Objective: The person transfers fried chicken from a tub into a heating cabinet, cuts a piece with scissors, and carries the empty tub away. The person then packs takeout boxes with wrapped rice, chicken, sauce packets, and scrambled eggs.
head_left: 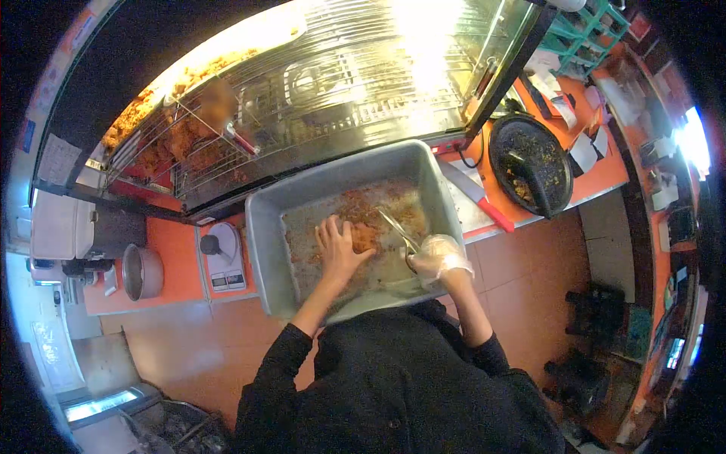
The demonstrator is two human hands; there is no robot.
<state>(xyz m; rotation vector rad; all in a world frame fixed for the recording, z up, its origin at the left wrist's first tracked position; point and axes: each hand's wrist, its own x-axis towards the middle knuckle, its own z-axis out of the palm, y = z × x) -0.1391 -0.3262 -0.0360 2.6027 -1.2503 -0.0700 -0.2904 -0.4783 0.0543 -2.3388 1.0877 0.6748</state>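
Well inside the tub (267, 238), left hand (339, 248) spreads fingers, while right hand (440, 257), near the rim, grips scissors (396, 226)

Here the left hand (340, 246) covers part of the brown piece (364, 236); the gloved right hand (439, 257) hides some of the metal tool (392, 223)! Glare swallows the display case's (513, 68) contents, the posted paper's (59, 160) writing is unreadably small, and the bottom edge crops the black top (401, 378).
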